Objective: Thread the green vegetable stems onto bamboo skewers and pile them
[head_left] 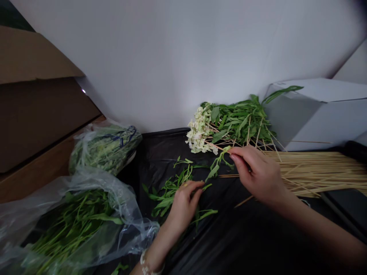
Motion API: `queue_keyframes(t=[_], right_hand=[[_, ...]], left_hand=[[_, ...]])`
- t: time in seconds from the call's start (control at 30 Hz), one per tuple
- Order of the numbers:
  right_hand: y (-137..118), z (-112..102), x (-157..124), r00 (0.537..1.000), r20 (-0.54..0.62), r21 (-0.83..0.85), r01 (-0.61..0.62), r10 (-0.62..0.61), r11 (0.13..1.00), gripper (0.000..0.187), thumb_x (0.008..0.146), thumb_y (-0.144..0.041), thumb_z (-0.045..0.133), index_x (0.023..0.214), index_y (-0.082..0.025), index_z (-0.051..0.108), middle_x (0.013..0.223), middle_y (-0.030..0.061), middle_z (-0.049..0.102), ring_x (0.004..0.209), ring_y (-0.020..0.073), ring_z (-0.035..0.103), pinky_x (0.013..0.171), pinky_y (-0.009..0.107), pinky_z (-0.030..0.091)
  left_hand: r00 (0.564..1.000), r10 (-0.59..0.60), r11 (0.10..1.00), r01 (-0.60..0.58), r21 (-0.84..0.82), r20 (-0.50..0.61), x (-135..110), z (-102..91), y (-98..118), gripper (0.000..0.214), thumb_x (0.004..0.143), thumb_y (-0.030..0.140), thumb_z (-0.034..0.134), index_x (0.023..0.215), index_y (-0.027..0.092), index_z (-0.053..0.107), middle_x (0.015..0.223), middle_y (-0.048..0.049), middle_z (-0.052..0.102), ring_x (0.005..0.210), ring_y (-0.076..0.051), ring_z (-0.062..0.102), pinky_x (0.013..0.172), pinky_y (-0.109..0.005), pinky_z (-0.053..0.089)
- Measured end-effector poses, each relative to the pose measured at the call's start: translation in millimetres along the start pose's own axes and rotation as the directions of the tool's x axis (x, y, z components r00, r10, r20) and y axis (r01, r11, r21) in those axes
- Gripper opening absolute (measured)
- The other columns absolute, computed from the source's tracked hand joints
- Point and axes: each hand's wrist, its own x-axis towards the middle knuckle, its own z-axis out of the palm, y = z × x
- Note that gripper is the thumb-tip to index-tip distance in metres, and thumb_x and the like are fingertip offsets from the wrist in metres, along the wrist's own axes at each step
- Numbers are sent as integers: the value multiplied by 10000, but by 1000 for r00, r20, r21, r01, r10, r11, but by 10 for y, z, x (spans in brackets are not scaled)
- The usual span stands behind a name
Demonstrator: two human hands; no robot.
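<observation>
Presently, the right hand point(258, 175) is closed in a pinch, its fingertips point(233, 152) clamped on the stem of a leafy green sprig point(218, 162); the forearm is angled in from the lower right. A thin bamboo skewer point(228, 176) is seen running under the hand; whether it is gripped cannot be told. The left hand point(183, 206) is laid palm-down, fingers curled together, on loose green sprigs point(169, 193) lying on a black plastic sheet point(229, 236); whether these are clamped cannot be told. A beaded bracelet point(146, 265) is worn on the left wrist. Beyond the hands, skewered greens with pale flowers point(229, 126) are heaped beside a pile of bamboo skewers point(315, 172). Two clear plastic bags of greens point(77, 225) are placed to the left.
</observation>
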Motion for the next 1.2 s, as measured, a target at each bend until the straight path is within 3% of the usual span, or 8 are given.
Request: queue_keyframes(t=[0.13, 0.27, 0.4, 0.53, 0.7, 0.77, 0.93, 1.2], right_hand=[[8, -6, 1, 1000, 28, 2, -7, 7, 1000, 181, 950, -152, 497, 1090, -199, 602, 946, 67, 704, 839, 164, 665, 778, 282, 504], [-2, 30, -16, 999, 23, 35, 39, -40, 999, 179, 943, -148, 510, 1081, -205, 608, 943, 59, 707, 828, 164, 676, 769, 281, 517], [-19, 45, -13, 998, -13, 58, 65, -64, 996, 179, 922, -119, 544, 1077, -180, 609, 922, 59, 699, 802, 152, 669, 740, 270, 515], [-53, 33, -4, 998, -20, 54, 61, -60, 997, 174, 907, -106, 567, 1064, -164, 616, 899, 61, 693, 792, 148, 660, 721, 261, 506], [-84, 14, 14, 997, -41, 73, 68, -65, 995, 163, 905, -100, 564, 1049, -156, 616, 896, 67, 692, 789, 149, 656, 723, 263, 509], [-91, 7, 22, 997, -55, 79, 62, -58, 995, 164, 903, -92, 560, 1045, -152, 616, 889, 68, 689, 785, 148, 653, 729, 266, 510], [-93, 34, -19, 996, -41, 111, 80, -76, 991, 215, 906, -89, 551, 1100, -164, 606, 933, 70, 689, 824, 154, 654, 762, 280, 514], [-153, 180, -190, 930, 302, -2, 222, -211, 975, 314, 953, -136, 444, 1197, -154, 641, 783, 31, 653, 597, 140, 600, 545, 268, 429]], left_hand=[[986, 146, 901, -169, 400, 86, -55, 98, -100, 306, 847, 169, 648, 1150, 177, 685, 1033, -110, 718, 987, -293, 616, 897, -465, 486], [982, 162, 864, -188, 467, 95, -63, 110, -142, 329, 847, 99, 606, 1163, 168, 667, 964, -99, 710, 928, -269, 619, 858, -436, 510], [993, 120, 953, -111, 282, -16, -19, 38, -99, 332, 866, 91, 535, 1161, 168, 665, 956, -91, 681, 894, -221, 620, 850, -370, 492], [971, -186, 971, 158, -179, -152, 67, -118, -37, 197, 823, 165, 592, 967, 178, 726, 857, -50, 660, 772, -167, 601, 719, -274, 473], [806, -589, 460, 394, -796, 59, 153, -342, -12, 274, 660, 167, 732, 934, 147, 730, 889, -38, 682, 604, -76, 549, 553, -182, 440], [781, -621, 373, 375, -848, 72, 169, -395, -17, 322, 631, 192, 792, 943, 134, 737, 899, -48, 693, 600, -61, 548, 535, -159, 440], [791, -612, 395, 305, -867, -1, 163, -405, -24, 383, 583, 255, 886, 922, 132, 755, 814, -29, 702, 562, -35, 531, 499, -120, 438], [777, -622, 315, 361, -878, 96, 147, -400, 68, 298, 658, 223, 851, 924, 119, 768, 775, -38, 730, 588, -59, 608, 515, -117, 481]])
